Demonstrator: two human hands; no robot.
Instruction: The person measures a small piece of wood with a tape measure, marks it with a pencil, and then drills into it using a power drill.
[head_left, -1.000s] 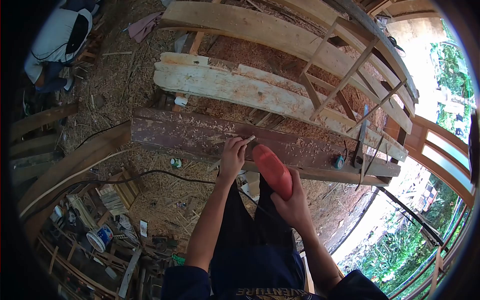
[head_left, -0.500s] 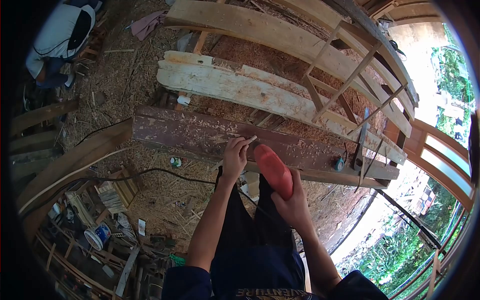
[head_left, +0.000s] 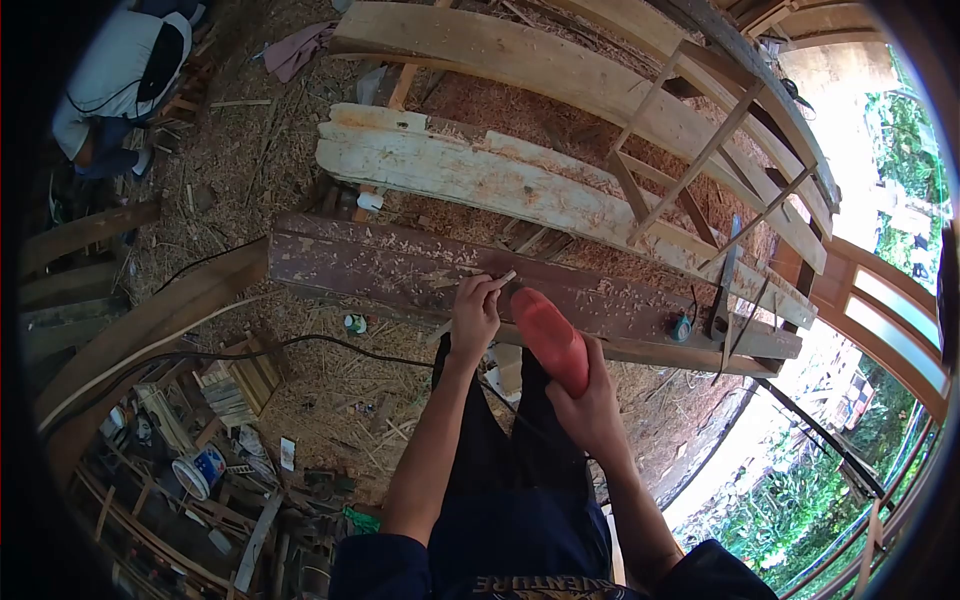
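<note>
Two at once, at mid-frame: pinched a small pale stick in the left hand over the brown plank, clasped a red tool by its rear in the right hand, presumably keeping its front free.

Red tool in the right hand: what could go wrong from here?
The left hand holds a small pale piece close to the front of the red tool; a slip by the right hand might injure it. The black cable runs close to the legs and might snag. Pale flakes on the brown plank could hide dropped pieces.
</note>
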